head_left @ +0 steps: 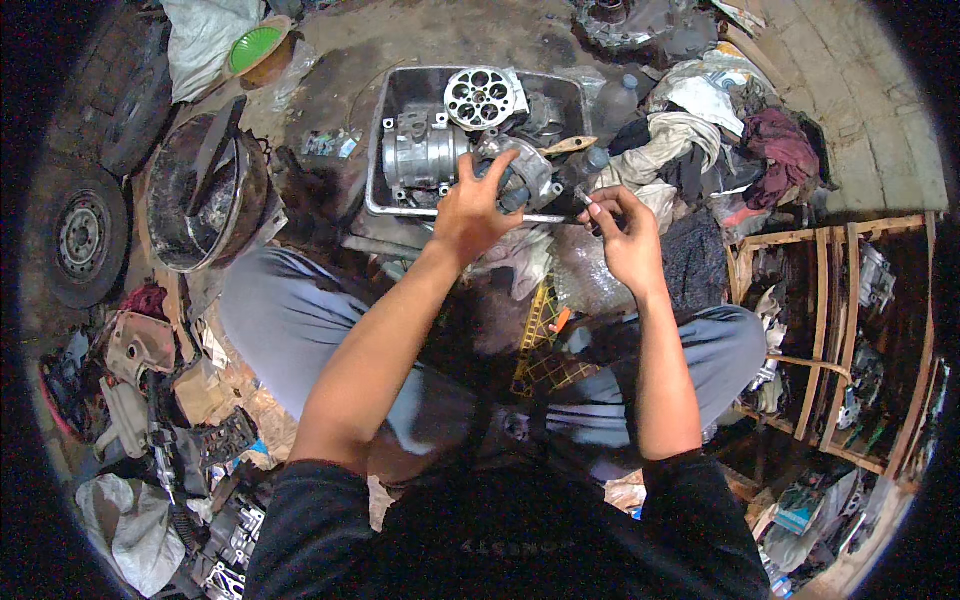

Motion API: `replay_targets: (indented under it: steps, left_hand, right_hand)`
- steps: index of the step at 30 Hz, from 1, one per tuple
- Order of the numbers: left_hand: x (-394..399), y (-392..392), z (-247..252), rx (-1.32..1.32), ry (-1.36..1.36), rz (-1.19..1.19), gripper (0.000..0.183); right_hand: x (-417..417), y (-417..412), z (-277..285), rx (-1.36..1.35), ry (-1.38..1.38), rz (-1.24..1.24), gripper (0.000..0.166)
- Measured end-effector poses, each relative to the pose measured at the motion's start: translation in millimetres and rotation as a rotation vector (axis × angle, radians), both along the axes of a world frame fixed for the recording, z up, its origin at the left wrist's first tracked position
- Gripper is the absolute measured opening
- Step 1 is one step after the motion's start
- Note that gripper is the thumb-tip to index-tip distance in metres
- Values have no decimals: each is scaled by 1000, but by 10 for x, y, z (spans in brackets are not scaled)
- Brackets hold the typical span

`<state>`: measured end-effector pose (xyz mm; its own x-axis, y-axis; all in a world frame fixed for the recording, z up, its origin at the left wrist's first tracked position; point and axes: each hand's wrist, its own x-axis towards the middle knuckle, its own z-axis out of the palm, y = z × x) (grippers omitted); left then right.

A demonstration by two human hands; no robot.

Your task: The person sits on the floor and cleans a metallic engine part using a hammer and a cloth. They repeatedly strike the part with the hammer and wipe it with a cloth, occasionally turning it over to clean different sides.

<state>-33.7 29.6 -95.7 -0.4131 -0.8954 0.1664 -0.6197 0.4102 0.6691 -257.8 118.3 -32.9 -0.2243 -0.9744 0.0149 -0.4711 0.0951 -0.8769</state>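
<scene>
A dark rectangular plastic tub lies before me. It holds a ribbed cylindrical metal housing, likely from a compressor, and a round metal plate with several holes. My left hand grips a curved metal housing at the tub's near side, fingers spread over its edge. Just to the right, beyond the tub's near corner, my right hand pinches a small shiny piece, too small to name surely. A brush with a wooden handle lies across the tub's right wall.
Beside the tub stand capped plastic bottles, and a heap of rags lies at the right. A large dark basin and a wheel are at the left. A wooden rack with metal parts lies right.
</scene>
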Motion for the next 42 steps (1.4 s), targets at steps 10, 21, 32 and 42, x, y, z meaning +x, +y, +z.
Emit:
replay_targets:
  steps: [10,21,32,42]
  left_hand:
    - [186,-89,43,162,137,125,78]
    - [208,79,78,62,12,90,89]
    - [193,104,12,59,-141,113,90]
    - [169,76,-110,20,9,122,100]
  right_hand:
    - [-13,35,-23,-2,-77,-34,15]
    - [359,-97,-139,-58,103,-62,17]
    - [545,-264,-236,-292,525,-5,8]
    - [609,-285,-316,-378,588,110,14]
